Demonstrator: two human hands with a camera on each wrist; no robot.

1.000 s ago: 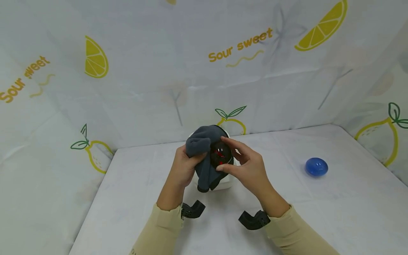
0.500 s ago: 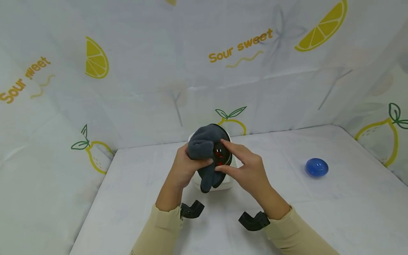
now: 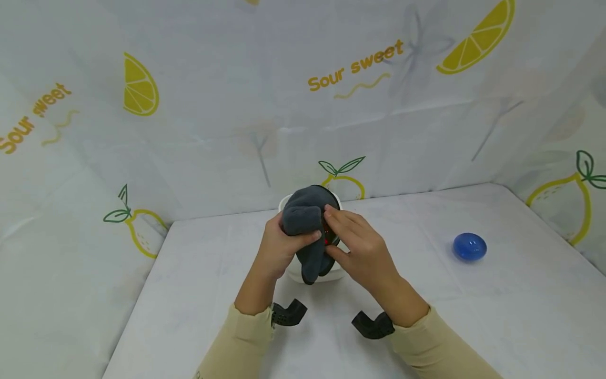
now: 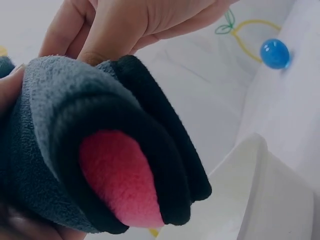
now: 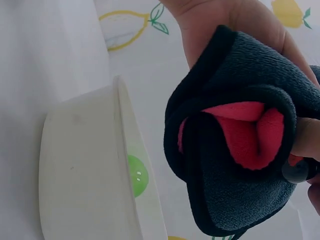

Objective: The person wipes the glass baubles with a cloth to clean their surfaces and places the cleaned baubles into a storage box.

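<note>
Just above a white tub [image 3: 331, 276], both hands meet at a bunched cloth and a glossy ball. The left hand [image 3: 279, 247] grips the dark grey-blue cloth [image 3: 303, 218], its thumb lying over a fold. Pinched by the right hand's [image 3: 364, 255] fingers is a dark ball [image 3: 329, 235] with red glints, pressed against the cloth. Most of the ball is hidden by cloth and fingers. In the left wrist view the folded cloth [image 4: 70, 105] shows black edging and a pink inner side; the right hand [image 4: 125, 25] is behind it.
A shiny blue ball [image 3: 470, 247] lies on the white-covered table [image 3: 426, 316], toward the right. Inside the tub, a green ball [image 5: 137, 176] shows past the rim in the right wrist view. A white lemon-print sheet [image 3: 213, 105] hangs behind the table.
The cloth in the left hand has shifted slightly right and covers more of the dark ball. The right fingers have closed in over the ball, leaving less of it visible.
</note>
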